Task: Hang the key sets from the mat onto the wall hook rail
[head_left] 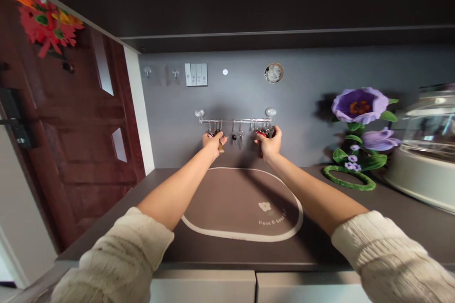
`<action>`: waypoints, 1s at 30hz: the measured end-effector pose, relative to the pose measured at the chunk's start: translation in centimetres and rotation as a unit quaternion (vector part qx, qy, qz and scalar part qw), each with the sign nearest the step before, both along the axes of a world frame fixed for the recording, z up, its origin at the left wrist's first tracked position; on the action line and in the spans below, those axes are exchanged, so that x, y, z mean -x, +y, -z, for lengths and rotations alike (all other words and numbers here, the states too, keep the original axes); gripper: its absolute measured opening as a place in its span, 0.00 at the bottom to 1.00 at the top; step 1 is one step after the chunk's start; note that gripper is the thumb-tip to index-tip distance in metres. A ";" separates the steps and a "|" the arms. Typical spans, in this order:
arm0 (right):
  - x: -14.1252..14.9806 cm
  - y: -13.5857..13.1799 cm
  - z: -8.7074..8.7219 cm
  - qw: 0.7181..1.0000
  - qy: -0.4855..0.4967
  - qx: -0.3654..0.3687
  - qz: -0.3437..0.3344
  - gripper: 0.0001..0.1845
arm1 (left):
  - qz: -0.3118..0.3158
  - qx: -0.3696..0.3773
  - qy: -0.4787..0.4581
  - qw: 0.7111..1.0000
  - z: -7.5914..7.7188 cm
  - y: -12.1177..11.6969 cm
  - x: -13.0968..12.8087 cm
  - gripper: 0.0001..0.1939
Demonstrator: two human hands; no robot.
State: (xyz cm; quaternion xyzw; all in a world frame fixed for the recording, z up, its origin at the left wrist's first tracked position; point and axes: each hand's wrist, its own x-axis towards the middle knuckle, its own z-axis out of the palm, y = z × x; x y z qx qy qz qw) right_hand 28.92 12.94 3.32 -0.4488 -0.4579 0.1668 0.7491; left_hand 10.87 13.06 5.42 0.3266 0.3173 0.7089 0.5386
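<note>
A clear hook rail (234,120) is fixed to the grey back wall by round mounts at its two ends. My left hand (211,142) is closed around a bunch of keys below the rail's left end; a brownish piece (221,148) pokes out under the fingers. At the right end, my right hand (273,143) closes on another bunch with a red part (262,133), and something dark hangs beneath it. Between my hands, a small dark-headed set of keys (233,139) hangs from a middle hook. Fingers partly hide both held bunches.
Below the rail, a brown oval mat (231,199) with a pale rim lies on the dark counter (313,241). Purple fabric flowers (360,106) and a white appliance with a clear top (423,165) stand right. A dark shelf (270,0) overhangs; a red-brown door (92,151) is left.
</note>
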 end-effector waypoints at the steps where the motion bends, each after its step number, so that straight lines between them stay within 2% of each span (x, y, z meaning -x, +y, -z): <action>1: 0.0 0.0 -0.2 1.000 -0.008 -0.008 0.001 0.46 | -0.006 0.010 0.000 1.000 -0.3 0.0 0.0 0.15; 10: 0.8 -0.4 -3.7 0.999 0.037 -0.024 -0.024 0.44 | -0.083 0.062 0.060 0.993 -1.7 -1.2 0.1 0.15; 13: 0.8 -0.2 -4.3 0.999 0.007 -0.032 -0.042 0.44 | -0.049 0.098 0.081 0.991 -2.6 -1.1 0.4 0.12; 16: 0.8 -0.2 -4.4 0.997 -0.022 -0.039 -0.066 0.43 | 0.006 0.137 0.092 0.986 -3.9 -0.7 1.2 0.10; 21: 1.2 -1.0 -4.0 0.995 -0.028 -0.025 -0.097 0.41 | 0.051 0.171 0.123 0.976 -5.2 -0.3 2.6 0.13; 25: 1.9 -1.5 -3.4 0.990 -0.030 -0.022 -0.135 0.40 | 0.061 0.168 0.123 0.976 -4.8 0.2 2.7 0.11; 30: 2.5 -2.0 -2.7 0.986 -0.006 -0.014 -0.168 0.38 | 0.041 0.139 0.101 0.984 -3.6 0.8 2.0 0.07</action>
